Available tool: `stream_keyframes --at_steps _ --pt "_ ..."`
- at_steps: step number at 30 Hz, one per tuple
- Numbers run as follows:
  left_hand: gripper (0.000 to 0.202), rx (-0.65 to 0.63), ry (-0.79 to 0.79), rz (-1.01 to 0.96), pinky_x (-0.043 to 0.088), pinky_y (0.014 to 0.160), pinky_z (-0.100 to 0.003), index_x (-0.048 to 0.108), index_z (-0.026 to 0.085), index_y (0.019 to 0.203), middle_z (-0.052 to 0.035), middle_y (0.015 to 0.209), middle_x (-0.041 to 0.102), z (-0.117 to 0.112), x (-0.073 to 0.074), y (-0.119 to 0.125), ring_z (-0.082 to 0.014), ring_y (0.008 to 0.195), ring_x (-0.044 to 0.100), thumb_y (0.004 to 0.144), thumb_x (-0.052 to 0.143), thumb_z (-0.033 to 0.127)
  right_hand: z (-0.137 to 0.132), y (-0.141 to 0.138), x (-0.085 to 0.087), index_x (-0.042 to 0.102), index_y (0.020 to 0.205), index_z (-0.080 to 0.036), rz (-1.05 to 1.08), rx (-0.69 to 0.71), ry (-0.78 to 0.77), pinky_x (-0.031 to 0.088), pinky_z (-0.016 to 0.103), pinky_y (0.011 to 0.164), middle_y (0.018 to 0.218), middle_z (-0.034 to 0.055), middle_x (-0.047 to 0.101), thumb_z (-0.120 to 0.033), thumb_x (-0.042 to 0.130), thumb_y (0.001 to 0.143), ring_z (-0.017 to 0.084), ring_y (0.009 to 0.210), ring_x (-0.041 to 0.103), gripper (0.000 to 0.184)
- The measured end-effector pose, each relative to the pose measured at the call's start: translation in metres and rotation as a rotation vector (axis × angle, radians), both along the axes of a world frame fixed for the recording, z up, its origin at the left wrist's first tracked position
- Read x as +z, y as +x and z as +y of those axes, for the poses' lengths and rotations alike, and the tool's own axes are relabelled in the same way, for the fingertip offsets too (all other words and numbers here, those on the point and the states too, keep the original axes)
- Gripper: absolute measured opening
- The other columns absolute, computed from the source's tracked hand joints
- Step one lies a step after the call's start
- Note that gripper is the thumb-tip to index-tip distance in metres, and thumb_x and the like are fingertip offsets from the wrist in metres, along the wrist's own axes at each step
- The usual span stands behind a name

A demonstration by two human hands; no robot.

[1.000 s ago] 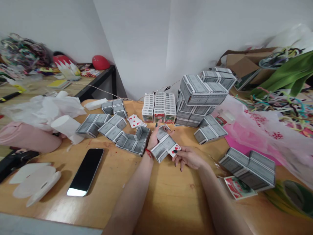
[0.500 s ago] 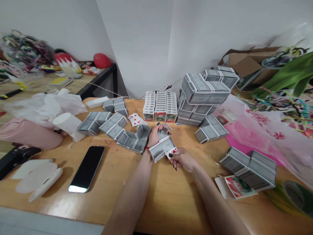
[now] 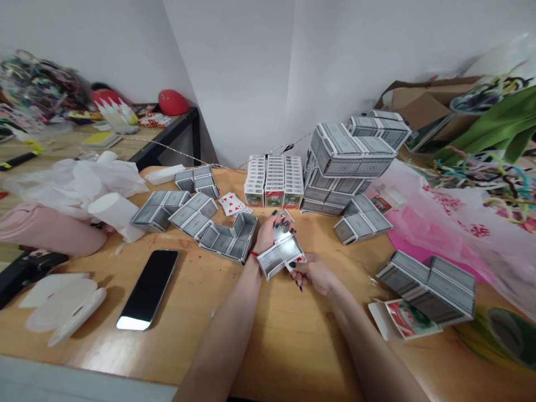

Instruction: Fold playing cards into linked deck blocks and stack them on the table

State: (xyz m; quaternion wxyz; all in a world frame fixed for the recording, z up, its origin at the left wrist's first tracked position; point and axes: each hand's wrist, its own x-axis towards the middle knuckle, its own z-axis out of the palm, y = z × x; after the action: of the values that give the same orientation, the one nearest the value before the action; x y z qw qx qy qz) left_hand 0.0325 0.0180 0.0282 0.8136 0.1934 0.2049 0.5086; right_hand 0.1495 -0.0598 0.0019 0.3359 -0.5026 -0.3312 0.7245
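My left hand (image 3: pixel 266 233) is closed around a small block folded from grey-backed playing cards (image 3: pixel 276 258), held tilted above the table. Between the fingers of my right hand (image 3: pixel 315 273) is a red heart playing card (image 3: pixel 300 259), pressed against the block's right side; its inner end is hidden. Just left of my wrist lies an open folded-card piece (image 3: pixel 228 237). Loose playing cards (image 3: pixel 233 204) rest face up behind that piece. Directly behind my hands stand several upright card boxes (image 3: pixel 274 181).
A tall stack of card blocks (image 3: pixel 349 162) rises at the back right. Another block (image 3: pixel 427 287) is at the right, beside an opened card box (image 3: pixel 406 319) and tape roll (image 3: pixel 498 335). At left lie a phone (image 3: pixel 148 290), a white roll (image 3: pixel 117 215) and a pink roll (image 3: pixel 50 231).
The block in my left hand has turned slightly, and light now glints off its top. Both hands keep nearly the same place and hold.
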Motion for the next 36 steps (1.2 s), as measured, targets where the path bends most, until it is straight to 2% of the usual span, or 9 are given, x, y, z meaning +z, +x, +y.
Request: stream_keyframes --at_steps 5,11,19,22,29,36 --pt "0.027 -0.005 -0.002 0.045 0.044 0.058 -0.024 0.032 0.017 0.057 0.0011 0.063 0.046 -0.002 -0.001 0.002 -0.0093 0.055 0.049 0.075 0.049 0.028 0.000 0.000 0.001 0.052 0.052 -0.014 0.000 0.009 0.009 0.039 0.017 0.031 0.047 -0.0001 0.056 -0.025 0.062 0.058 0.008 0.035 0.050 0.015" --pt "0.027 0.007 -0.007 -0.027 0.045 0.059 -0.026 0.033 0.017 0.057 0.0012 0.062 0.045 -0.004 0.004 0.000 -0.0099 0.055 0.049 0.076 0.049 0.029 -0.001 0.000 0.002 0.053 0.056 -0.013 0.068 -0.041 0.035 0.038 0.016 0.029 0.048 -0.0010 0.057 -0.029 0.067 0.058 0.007 0.034 0.049 0.021" --pt "0.026 0.205 -0.083 -0.074 0.045 0.070 -0.030 0.038 0.016 0.060 0.0007 0.071 0.053 0.006 -0.006 -0.008 -0.0113 0.065 0.054 0.077 0.050 0.032 0.005 0.008 -0.005 0.055 0.070 -0.014 0.292 -0.071 0.105 0.047 0.019 0.039 0.062 0.0030 0.065 -0.031 0.068 0.064 0.010 0.043 0.057 0.022" --pt "0.026 0.217 -0.078 -0.075 0.045 0.070 -0.029 0.039 0.016 0.060 0.0002 0.071 0.053 0.007 -0.008 -0.007 -0.0111 0.065 0.054 0.076 0.051 0.032 0.005 0.005 -0.009 0.052 0.067 -0.016 0.229 -0.116 0.153 0.045 0.020 0.035 0.057 0.0010 0.063 -0.034 0.067 0.064 0.011 0.038 0.055 0.023" --pt "0.027 0.130 0.046 -0.074 0.044 0.065 -0.026 0.035 0.017 0.060 0.0018 0.065 0.045 0.000 -0.003 -0.004 -0.0091 0.060 0.049 0.079 0.046 0.032 0.004 -0.002 -0.011 0.050 0.053 -0.016 0.018 -0.172 0.172 0.032 0.017 0.026 0.040 -0.0027 0.053 -0.031 0.061 0.062 0.008 0.027 0.044 0.021" --pt "0.030 0.168 0.051 0.037 0.043 0.062 -0.025 0.031 0.018 0.060 0.0018 0.065 0.043 -0.001 -0.002 -0.003 -0.0083 0.058 0.047 0.079 0.046 0.035 0.003 -0.002 -0.009 0.052 0.051 -0.016 0.022 -0.164 0.172 0.029 0.017 0.025 0.040 -0.0020 0.054 -0.030 0.061 0.061 0.007 0.026 0.043 0.019"
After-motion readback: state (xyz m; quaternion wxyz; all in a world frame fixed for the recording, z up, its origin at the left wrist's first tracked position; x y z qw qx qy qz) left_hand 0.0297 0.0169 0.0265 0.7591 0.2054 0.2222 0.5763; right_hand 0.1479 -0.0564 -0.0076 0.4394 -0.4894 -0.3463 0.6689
